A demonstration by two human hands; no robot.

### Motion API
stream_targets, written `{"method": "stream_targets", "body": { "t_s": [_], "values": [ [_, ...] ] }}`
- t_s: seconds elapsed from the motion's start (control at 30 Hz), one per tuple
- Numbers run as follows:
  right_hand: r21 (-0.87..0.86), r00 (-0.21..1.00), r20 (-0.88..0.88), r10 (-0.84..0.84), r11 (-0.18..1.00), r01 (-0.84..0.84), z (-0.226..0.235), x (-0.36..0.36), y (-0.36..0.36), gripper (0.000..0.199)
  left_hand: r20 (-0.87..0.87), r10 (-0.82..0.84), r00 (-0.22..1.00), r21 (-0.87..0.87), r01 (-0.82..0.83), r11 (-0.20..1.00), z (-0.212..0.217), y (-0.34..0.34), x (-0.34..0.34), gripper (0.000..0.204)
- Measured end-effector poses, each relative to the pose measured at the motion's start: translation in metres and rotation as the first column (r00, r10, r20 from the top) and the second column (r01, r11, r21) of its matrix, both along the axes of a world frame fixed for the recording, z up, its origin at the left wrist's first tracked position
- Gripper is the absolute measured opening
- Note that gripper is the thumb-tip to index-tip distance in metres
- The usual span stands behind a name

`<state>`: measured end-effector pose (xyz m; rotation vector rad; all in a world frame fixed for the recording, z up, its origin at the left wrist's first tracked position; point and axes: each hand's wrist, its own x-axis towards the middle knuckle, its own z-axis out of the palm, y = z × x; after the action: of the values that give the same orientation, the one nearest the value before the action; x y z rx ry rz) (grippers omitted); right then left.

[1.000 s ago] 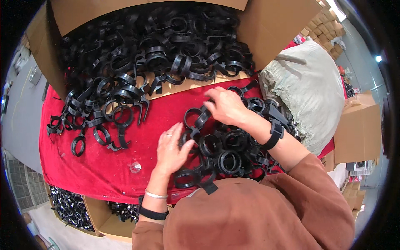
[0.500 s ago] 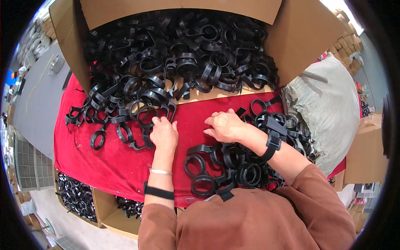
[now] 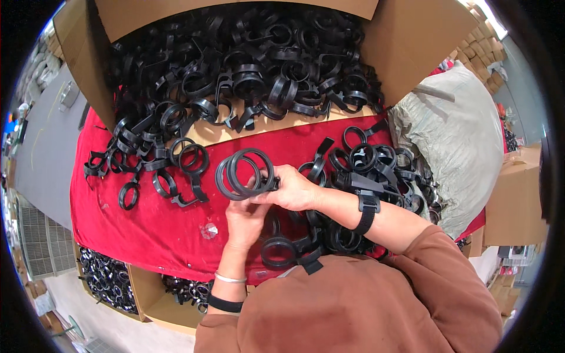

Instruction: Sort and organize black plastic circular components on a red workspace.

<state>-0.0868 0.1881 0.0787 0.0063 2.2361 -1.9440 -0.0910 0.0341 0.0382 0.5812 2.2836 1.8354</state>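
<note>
Over the middle of the red cloth (image 3: 147, 235), both my hands come together on a pair of black plastic ring pieces (image 3: 266, 157) standing side by side. My right hand (image 3: 294, 188) is closed on their right side, where a short dark part shows at the fingertips. From below, my left hand (image 3: 245, 219) is closed on the lower edge of the rings, with some fingers hidden behind them. Loose ring pieces with short arms lie on the cloth to the left, the nearest being a ring (image 3: 163, 184). More such pieces (image 3: 344, 235) are heaped beside and under my right forearm.
A large open cardboard box (image 3: 406, 53) lies at the far side, full of black ring pieces (image 3: 247, 82). A pale woven sack (image 3: 456, 147) bulges at the right. Lower boxes (image 3: 168, 309) with black parts stand below the cloth's near left edge. A grey tabletop (image 3: 47, 147) is at the left.
My left hand has moved right and nearer to me, away from the left pile. My right hand has come left to meet it, and the ring pieces are now held between them.
</note>
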Motion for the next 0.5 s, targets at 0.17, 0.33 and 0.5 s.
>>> {"method": "stream_targets", "body": {
  "t_s": [0.17, 0.33, 0.5],
  "values": [
    [0.279, 0.997, -0.008, -0.072, 0.958, 0.072, 0.019, 0.008, -0.002, 0.033, 0.467, -0.113, 0.877, 0.595, -0.217, 0.774, 0.025, -0.015, -0.012, 0.025],
    [0.183, 0.996, 0.094, -0.006, 0.983, -0.011, 0.020, 0.011, 0.004, 0.036, 0.534, -0.301, 0.790, 0.760, -0.292, 0.581, 0.034, -0.020, -0.011, 0.026],
    [-0.279, 0.964, 0.264, -0.024, 0.955, 0.100, 0.025, 0.015, 0.019, 0.031, 0.518, -0.380, 0.766, 0.809, -0.295, 0.509, 0.025, -0.023, -0.013, 0.028]
  ]
}}
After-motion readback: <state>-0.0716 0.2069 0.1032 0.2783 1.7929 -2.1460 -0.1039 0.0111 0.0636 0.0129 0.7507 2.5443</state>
